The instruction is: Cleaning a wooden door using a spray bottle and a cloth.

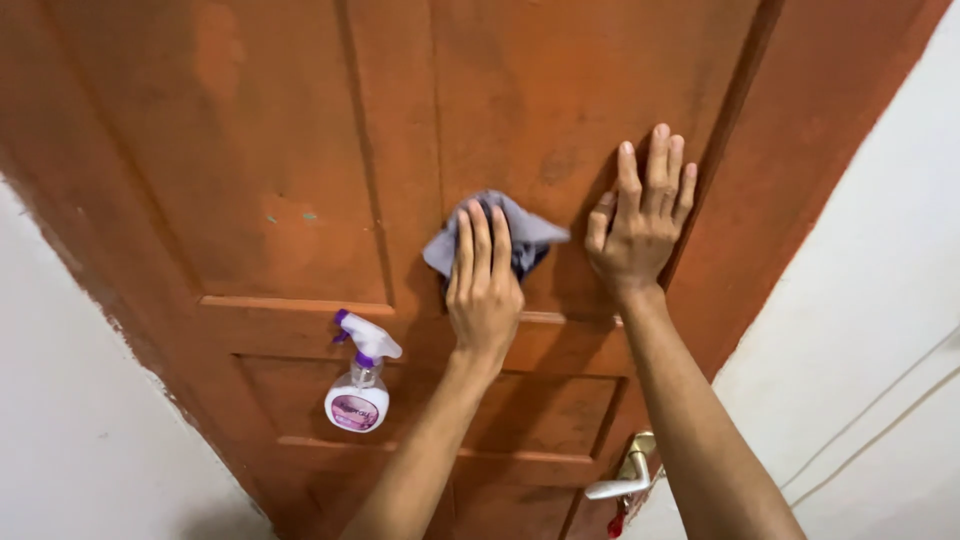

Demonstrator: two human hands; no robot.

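— How is the cloth held?
— It is pressed flat against the brown wooden door under the left hand, fingers extended together. The right hand is laid open on the panel beside it, fingers spread, nothing gripped.
— How is the wiping best done?
— Even pressure is judged best, with the cloth kept flat under the palm.
— Any packaging?
— A clear spray bottle with white trigger and purple nozzle is hung on the panel ledge lower left; a rounded pink-purple label is borne. A metal handle is seen below.
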